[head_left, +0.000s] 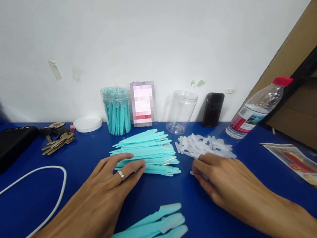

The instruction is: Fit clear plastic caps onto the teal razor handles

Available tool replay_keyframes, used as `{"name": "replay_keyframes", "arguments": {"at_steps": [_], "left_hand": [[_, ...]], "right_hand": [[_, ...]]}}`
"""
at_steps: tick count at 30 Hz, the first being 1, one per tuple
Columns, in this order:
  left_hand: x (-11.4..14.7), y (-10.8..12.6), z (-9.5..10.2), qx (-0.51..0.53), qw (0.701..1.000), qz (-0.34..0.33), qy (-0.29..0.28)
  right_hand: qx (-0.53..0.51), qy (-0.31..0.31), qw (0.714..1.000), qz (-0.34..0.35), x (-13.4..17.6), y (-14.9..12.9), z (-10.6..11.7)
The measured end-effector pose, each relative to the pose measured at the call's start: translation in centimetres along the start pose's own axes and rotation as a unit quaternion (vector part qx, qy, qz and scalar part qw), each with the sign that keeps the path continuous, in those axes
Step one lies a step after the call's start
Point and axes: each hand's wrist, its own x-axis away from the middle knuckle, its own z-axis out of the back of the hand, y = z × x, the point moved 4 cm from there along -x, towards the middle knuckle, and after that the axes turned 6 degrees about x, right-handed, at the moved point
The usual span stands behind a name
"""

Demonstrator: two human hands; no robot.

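Note:
A pile of turquoise eyebrow razors [147, 150] lies in the middle of the blue table. My left hand [116, 175], with a ring on one finger, rests its outstretched fingers at the near side of this pile. Closer to me, several more razors [157, 227] lie side by side without caps, partly hidden by my left forearm. At the right is a heap of translucent white blade caps [205, 144]. My right hand [212, 173] is at its near edge, fingers curled together around a cap [192, 173] whose end pokes out below them.
Along the wall stand a clear jar full of razors [117, 113], a blurred-out card [142, 103], a tilted empty jar [180, 113], a phone [213, 110] and a bottle [258, 109]. Left are a lid [87, 124], keys [58, 141], a black case [7, 148] and a white cable [64, 176]. A packet [303, 163] lies right.

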Motion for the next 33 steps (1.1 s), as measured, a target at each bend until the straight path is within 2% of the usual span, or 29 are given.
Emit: {"name": "replay_keyframes", "arguments": {"at_steps": [5,10,15,22,25,27,28,31,33], "left_hand": [[0.1,0.0,0.1,0.018,1.000,-0.006,-0.003],[-0.1,0.2,0.8,0.100,0.991,0.038,0.076],[-0.1,0.0,1.3,0.225,0.961,0.108,0.121],[-0.1,-1.0,0.7,0.330,0.914,0.218,0.089],[-0.4,-0.9,0.6,0.394,0.874,0.269,0.093],[-0.5,-0.6,0.6,0.433,0.849,0.290,0.092],[-0.5,-0.4,0.7,0.443,0.840,0.298,0.090],[-0.3,0.1,0.9,0.455,0.831,0.312,0.073],[-0.1,0.2,0.9,0.452,0.834,0.310,0.062]], "right_hand": [[-0.019,-0.029,0.999,-0.011,-0.1,0.0,0.1],[-0.024,-0.065,0.997,-0.027,0.1,0.4,-0.3],[-0.063,-0.102,0.993,-0.018,0.5,0.5,-0.3],[-0.084,-0.122,0.989,-0.029,0.5,0.2,0.4],[-0.178,-0.097,0.979,-0.040,0.4,0.3,0.7],[-0.299,-0.061,0.950,-0.060,0.2,0.4,1.3],[-0.370,-0.049,0.925,-0.073,0.1,0.4,1.6],[-0.573,-0.060,0.811,-0.104,-0.2,0.1,2.2],[-0.667,-0.081,0.731,-0.121,-0.3,-0.3,2.2]]}}
